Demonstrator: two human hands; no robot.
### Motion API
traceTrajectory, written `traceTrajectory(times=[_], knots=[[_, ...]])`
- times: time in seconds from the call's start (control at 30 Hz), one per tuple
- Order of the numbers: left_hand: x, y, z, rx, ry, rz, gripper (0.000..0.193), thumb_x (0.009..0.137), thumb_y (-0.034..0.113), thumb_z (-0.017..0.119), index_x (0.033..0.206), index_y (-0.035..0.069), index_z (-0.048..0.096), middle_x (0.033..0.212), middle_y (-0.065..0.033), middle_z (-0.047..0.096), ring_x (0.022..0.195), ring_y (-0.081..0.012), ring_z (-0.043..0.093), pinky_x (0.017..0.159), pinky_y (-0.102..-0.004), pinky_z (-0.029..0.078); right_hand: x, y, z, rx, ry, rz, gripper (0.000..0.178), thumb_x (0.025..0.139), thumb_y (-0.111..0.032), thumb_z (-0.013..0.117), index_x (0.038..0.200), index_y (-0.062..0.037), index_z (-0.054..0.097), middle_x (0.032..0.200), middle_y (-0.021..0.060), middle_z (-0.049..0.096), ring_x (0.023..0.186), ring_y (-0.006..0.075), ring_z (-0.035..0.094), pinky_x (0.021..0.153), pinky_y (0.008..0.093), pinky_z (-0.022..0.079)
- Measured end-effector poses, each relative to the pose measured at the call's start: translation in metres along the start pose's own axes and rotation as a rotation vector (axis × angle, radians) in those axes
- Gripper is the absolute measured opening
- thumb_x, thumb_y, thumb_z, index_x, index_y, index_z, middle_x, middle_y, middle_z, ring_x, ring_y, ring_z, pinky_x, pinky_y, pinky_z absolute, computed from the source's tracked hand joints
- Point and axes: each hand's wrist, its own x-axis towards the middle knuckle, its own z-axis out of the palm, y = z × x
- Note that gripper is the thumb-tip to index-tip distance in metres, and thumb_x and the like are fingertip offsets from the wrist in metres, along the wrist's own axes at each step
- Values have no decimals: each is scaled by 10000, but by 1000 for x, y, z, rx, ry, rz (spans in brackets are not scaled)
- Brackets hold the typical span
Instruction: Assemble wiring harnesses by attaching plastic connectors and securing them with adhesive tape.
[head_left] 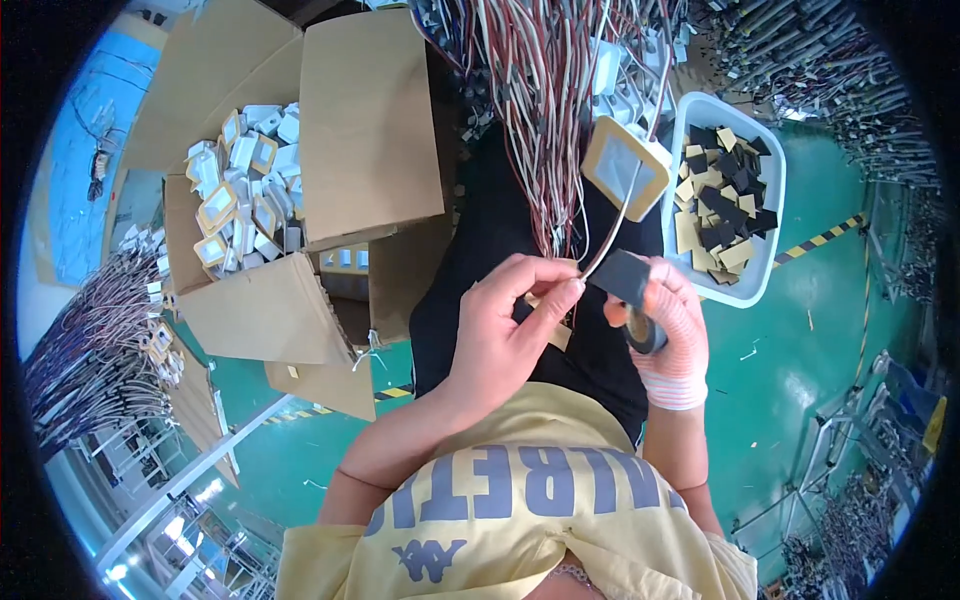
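My left hand [510,330] is closed, with thumb and forefinger pinching a thin pale cable [606,245]. That cable runs up to a white square housing [625,168] with a tan frame-shaped pad on its face, which lies just above my hands. My right hand [675,330], in a pale striped glove, grips a black rectangular foam pad [622,277] close to the pinched cable. A dark rounded object [645,332] also sits in the right hand; its kind cannot be made out. Some tan pieces show partly behind my left fingers.
At the left stands an open cardboard box [370,130] filled with white housings [240,190]. A white bin [770,260] of black and tan pads stands at the right. Bundled red and white cables [540,110] hang ahead over my lap. More cable bundles [100,340] lie at the far left.
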Motion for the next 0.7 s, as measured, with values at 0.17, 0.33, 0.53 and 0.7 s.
traceTrajectory(times=[0.17,0.33,0.53,0.7], knots=[[-9,4,7,-308,34,-110,174,907,41,609,1054,-21,538,894,-56,610,805,-84,576,752,-212,460,6,12,6,90,-44,124,260,837,-274,629,877,-22,583,797,71,600,701,144,563,640,245,429],[-11,5,9,-343,16,-94,276,897,27,615,1095,15,422,871,-67,605,803,-89,580,744,-225,466,8,9,12,155,-66,171,223,836,-238,643,866,-28,574,838,66,609,741,132,580,666,240,455],[-11,3,9,-454,8,-144,304,902,28,607,1089,40,368,881,-83,607,810,-101,583,761,-248,472,7,13,7,189,-168,142,217,861,-241,655,832,-45,566,943,94,628,755,131,561,714,256,448],[-10,-2,7,-639,-27,-309,302,915,75,606,1130,-11,412,896,-86,624,850,-109,614,772,-250,489,4,13,10,221,-164,152,257,828,-245,689,882,-44,539,928,102,612,792,155,594,690,260,476]])
